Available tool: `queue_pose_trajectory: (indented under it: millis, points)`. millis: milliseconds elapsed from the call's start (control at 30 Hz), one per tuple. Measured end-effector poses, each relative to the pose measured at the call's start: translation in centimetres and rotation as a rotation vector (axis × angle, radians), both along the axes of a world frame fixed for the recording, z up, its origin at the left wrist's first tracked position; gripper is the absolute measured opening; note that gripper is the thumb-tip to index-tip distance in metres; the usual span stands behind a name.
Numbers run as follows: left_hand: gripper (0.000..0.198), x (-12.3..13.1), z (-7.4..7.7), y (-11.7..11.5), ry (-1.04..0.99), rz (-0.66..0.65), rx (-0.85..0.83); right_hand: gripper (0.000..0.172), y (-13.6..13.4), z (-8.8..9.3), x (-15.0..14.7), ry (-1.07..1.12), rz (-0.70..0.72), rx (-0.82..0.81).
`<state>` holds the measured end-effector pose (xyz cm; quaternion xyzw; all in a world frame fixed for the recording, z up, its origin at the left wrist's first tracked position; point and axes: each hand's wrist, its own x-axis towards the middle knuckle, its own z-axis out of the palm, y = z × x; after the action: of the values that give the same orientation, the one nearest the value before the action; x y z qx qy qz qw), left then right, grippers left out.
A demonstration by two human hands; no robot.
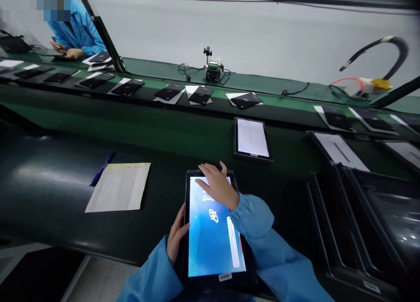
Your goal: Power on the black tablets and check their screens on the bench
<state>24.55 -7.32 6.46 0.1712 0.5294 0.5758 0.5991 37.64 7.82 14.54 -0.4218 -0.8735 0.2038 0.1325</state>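
A tablet [211,247] with a lit blue screen is directly before me at the bench's near edge, its display text turned sideways. My left hand [176,235] grips its left side, thumb on the front edge and fingers partly hidden along the side. Over the upper end of the screen lies my right hand [218,186], palm down with fingers spread, holding nothing. It covers part of the displayed digits; whether it touches the glass I cannot tell. A small barcode label [225,277] is on the tablet's lower frame.
Beyond lies another lit tablet [252,138]. To the left are a paper sheet [120,188] and blue pen [102,168]. Stacked dark trays [383,205] stand right. Several dark devices [201,94] on white papers line the conveyor. A co-worker in blue [82,30] sits far left.
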Motion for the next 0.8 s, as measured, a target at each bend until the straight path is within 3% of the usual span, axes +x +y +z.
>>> queue_pose_trajectory:
  millis: [167, 333, 400, 600, 800]
  points:
    - [0.076, 0.8, 1.0, 0.1, 0.043, -0.078, 0.035, 0.026, 2.3, 0.2, -2.4, -0.005, 0.028, -0.083]
    - [0.108, 1.9, 2.9, 1.4, 0.530, -0.158, -0.035, 0.014, 3.0, -0.1, -3.1, 0.016, 0.007, -0.134]
    - [0.112, 1.8, 3.3, 1.7, 0.566, -0.207, -0.029, 0.012, 3.1, -0.1, -3.2, 0.041, -0.009, -0.126]
    - [0.107, 0.7, 2.7, 0.8, 0.424, -0.246, 0.027, 0.011, 3.1, 0.1, -3.0, 0.111, -0.017, -0.098]
    - [0.081, -1.1, 1.0, 0.1, -0.057, -0.263, 0.126, 0.017, 3.1, -0.1, -2.7, 0.153, 0.002, -0.040]
